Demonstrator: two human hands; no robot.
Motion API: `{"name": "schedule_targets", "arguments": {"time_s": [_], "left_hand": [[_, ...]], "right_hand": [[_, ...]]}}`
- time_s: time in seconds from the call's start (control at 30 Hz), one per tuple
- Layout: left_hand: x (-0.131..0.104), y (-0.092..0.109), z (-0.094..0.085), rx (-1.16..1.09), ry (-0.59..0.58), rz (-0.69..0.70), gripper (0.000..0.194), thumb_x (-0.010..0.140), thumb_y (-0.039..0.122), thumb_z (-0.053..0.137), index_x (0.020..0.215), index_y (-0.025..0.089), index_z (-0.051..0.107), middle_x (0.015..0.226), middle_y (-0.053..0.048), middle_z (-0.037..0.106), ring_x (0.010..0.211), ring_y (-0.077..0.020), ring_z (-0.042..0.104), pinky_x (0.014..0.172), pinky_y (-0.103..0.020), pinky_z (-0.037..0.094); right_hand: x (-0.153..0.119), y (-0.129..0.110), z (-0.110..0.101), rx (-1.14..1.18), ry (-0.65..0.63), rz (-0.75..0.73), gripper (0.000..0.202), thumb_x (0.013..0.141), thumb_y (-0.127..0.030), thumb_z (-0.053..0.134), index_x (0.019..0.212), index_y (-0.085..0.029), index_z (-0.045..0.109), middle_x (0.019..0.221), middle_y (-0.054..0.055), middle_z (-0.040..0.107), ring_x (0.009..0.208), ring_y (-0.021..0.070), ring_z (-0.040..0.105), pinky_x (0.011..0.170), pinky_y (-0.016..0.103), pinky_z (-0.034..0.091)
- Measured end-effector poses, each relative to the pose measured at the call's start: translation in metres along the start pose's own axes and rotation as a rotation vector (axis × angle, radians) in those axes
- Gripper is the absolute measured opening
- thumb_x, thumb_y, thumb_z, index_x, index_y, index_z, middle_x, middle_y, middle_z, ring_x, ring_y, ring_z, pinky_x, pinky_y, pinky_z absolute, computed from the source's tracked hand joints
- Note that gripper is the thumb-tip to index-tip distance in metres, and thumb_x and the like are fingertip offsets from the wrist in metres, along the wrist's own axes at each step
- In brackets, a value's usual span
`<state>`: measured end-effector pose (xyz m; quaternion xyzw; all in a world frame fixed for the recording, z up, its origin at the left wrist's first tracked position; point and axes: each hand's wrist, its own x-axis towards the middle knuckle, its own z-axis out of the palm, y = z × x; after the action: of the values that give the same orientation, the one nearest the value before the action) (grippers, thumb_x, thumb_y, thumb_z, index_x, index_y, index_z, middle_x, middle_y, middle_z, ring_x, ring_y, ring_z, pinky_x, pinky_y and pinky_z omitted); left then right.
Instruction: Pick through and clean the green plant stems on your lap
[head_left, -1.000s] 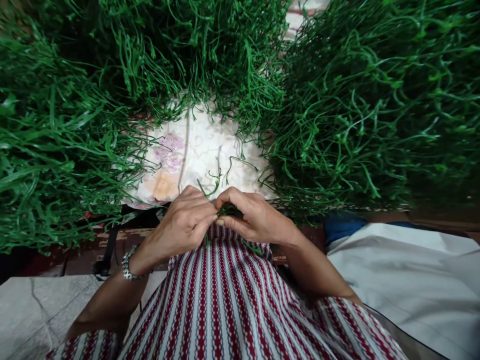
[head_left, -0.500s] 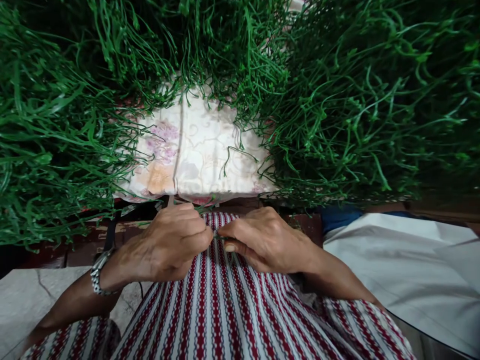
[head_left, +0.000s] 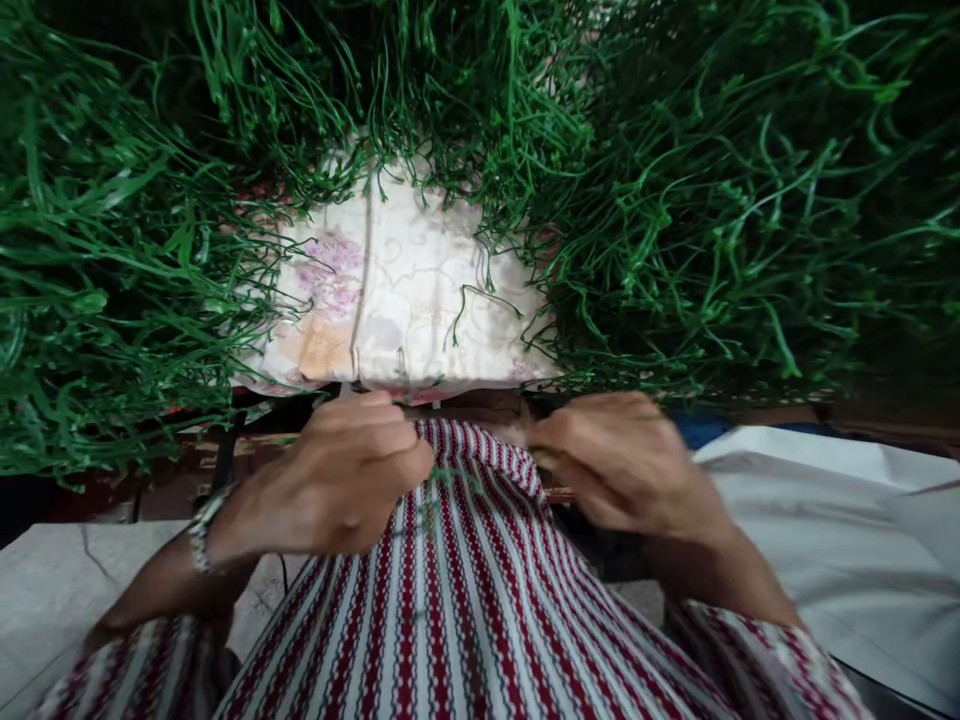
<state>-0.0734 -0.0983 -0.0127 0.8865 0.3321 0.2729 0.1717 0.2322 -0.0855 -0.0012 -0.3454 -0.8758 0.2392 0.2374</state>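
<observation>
Thin green stem [head_left: 442, 478], blurred, seemingly pinched at left hand [head_left: 341, 480] fingertips

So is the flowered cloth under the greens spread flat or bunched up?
Spread flat: the flowered cloth lies smooth with one straight crease, its near edge drooping over the ledge, and the greens cover its other sides.

Both hands are smeared by motion: the right hand [head_left: 622, 460], at about four o'clock from the picture's centre, is blurred enough that its fingers run together and whatever they pinch cannot be made out. The left hand [head_left: 337, 480], at seven o'clock, curls its fingers over a thin green stem [head_left: 444, 478] too small and blurred to tell apart, and the wristwatch [head_left: 201, 525] is only a streak
</observation>
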Motion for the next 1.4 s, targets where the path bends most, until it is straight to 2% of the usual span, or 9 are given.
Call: {"name": "schedule_targets", "arguments": {"time_s": [0.17, 0.37, 0.53, 0.67, 0.73, 0.87, 0.93, 1.13, 1.4], "left_hand": [[0.028, 0.002, 0.036, 0.013, 0.122, -0.013, 0.016, 0.073, 0.002, 0.05, 0.074, 0.017, 0.056, 0.061, 0.0, 0.051, 0.059, -0.0121, 0.045, 0.058, -0.027, 0.04], [0.037, 0.003, 0.053, 0.083, 0.264, -0.001, 0.017, 0.073, 0.003, 0.054, 0.084, 0.016, 0.056, 0.061, 0.0, 0.051, 0.06, -0.0131, 0.045, 0.059, -0.029, 0.04], [0.033, 0.006, 0.06, 0.128, 0.291, -0.004, 0.02, 0.071, 0.002, 0.052, 0.086, 0.015, 0.056, 0.059, 0.0, 0.051, 0.058, -0.0139, 0.045, 0.058, -0.03, 0.039], [0.021, 0.01, 0.048, 0.03, 0.202, 0.051, 0.022, 0.069, -0.001, 0.05, 0.081, 0.016, 0.057, 0.055, 0.001, 0.046, 0.055, -0.0133, 0.043, 0.054, -0.03, 0.038], [0.016, 0.01, 0.037, 0.004, 0.274, 0.045, 0.024, 0.069, -0.002, 0.048, 0.079, 0.018, 0.057, 0.055, 0.002, 0.045, 0.054, -0.0123, 0.043, 0.053, -0.029, 0.038], [0.023, 0.01, 0.024, -0.143, 0.454, 0.016, 0.019, 0.07, 0.0, 0.051, 0.072, 0.018, 0.057, 0.057, 0.003, 0.047, 0.053, -0.01, 0.044, 0.05, -0.027, 0.037], [0.035, 0.011, 0.025, -0.23, 0.341, -0.086, 0.017, 0.073, 0.002, 0.053, 0.074, 0.018, 0.058, 0.058, 0.002, 0.051, 0.058, -0.0106, 0.049, 0.053, -0.027, 0.04], [0.058, 0.001, 0.041, -0.565, 0.606, -0.535, 0.008, 0.082, 0.025, 0.055, 0.08, 0.019, 0.06, 0.074, 0.0, 0.06, 0.063, -0.0102, 0.052, 0.055, -0.023, 0.042], [0.058, 0.005, 0.066, -0.598, 0.625, -0.538, 0.04, 0.089, 0.047, 0.031, 0.099, 0.019, 0.058, 0.095, -0.007, 0.057, 0.086, -0.0178, 0.054, 0.075, -0.032, 0.047]], "right_hand": [[0.014, -0.006, 0.016, 0.119, 0.192, 0.165, 0.013, 0.09, -0.024, 0.045, 0.091, -0.017, 0.055, 0.074, 0.0, 0.06, 0.061, 0.0069, 0.055, 0.056, 0.019, 0.041], [0.032, -0.009, 0.053, 0.408, 0.115, 0.285, 0.05, 0.073, -0.052, 0.063, 0.106, -0.015, 0.054, 0.084, 0.003, 0.061, 0.072, 0.0116, 0.055, 0.063, 0.022, 0.043], [0.035, -0.006, 0.077, 0.605, 0.065, 0.22, 0.024, 0.087, -0.036, 0.051, 0.078, -0.013, 0.055, 0.067, -0.002, 0.05, 0.06, 0.0071, 0.045, 0.058, 0.019, 0.037], [0.022, -0.01, 0.057, 0.496, -0.07, 0.146, 0.028, 0.088, -0.029, 0.049, 0.064, -0.014, 0.046, 0.059, -0.003, 0.04, 0.055, 0.0065, 0.038, 0.052, 0.021, 0.028], [0.012, -0.013, 0.037, 0.493, -0.099, 0.115, 0.031, 0.088, -0.027, 0.048, 0.06, -0.016, 0.041, 0.057, -0.003, 0.036, 0.054, 0.007, 0.037, 0.051, 0.022, 0.026], [-0.001, -0.011, 0.007, 0.495, 0.075, 0.167, 0.026, 0.088, -0.022, 0.046, 0.062, -0.016, 0.044, 0.057, -0.002, 0.039, 0.054, 0.0085, 0.04, 0.051, 0.023, 0.03], [0.0, -0.008, 0.007, 0.492, 0.111, 0.191, 0.021, 0.088, -0.023, 0.046, 0.069, -0.016, 0.05, 0.064, 0.002, 0.049, 0.061, 0.0107, 0.048, 0.056, 0.023, 0.037], [0.025, -0.003, 0.039, 0.607, 0.247, 0.35, 0.016, 0.091, -0.026, 0.044, 0.089, -0.016, 0.057, 0.065, -0.002, 0.054, 0.048, 0.0059, 0.047, 0.049, 0.019, 0.038], [0.061, -0.011, 0.076, 0.574, 0.177, 0.323, 0.023, 0.083, -0.033, 0.056, 0.096, -0.014, 0.057, 0.077, 0.0, 0.059, 0.064, 0.0081, 0.05, 0.058, 0.019, 0.039]]}}
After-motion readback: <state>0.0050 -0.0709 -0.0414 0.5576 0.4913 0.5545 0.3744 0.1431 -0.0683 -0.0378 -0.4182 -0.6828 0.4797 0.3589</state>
